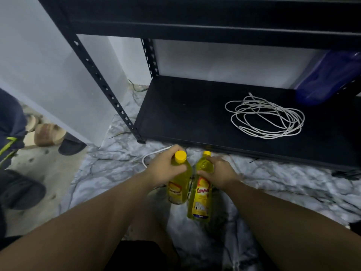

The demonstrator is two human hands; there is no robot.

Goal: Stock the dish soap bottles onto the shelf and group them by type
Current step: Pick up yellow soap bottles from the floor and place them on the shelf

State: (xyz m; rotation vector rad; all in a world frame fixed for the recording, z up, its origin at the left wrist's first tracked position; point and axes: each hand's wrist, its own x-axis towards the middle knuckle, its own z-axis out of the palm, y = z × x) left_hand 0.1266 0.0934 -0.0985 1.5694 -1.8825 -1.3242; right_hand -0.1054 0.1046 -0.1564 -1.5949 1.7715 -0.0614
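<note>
Your left hand curls round the neck of one yellow soap bottle; your right hand grips a second yellow bottle just beside it. Both are in front of the black bottom shelf, above the marbled floor. A coiled white cable lies on the shelf.

Black shelf, coiled white cable, blue container at right

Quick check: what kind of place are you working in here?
Probably a storeroom or a home storage corner, not a shop: a bare black metal shelf holds only a coiled cable, sandals lie on the floor, and each hand grips a yellow bottle.
</note>
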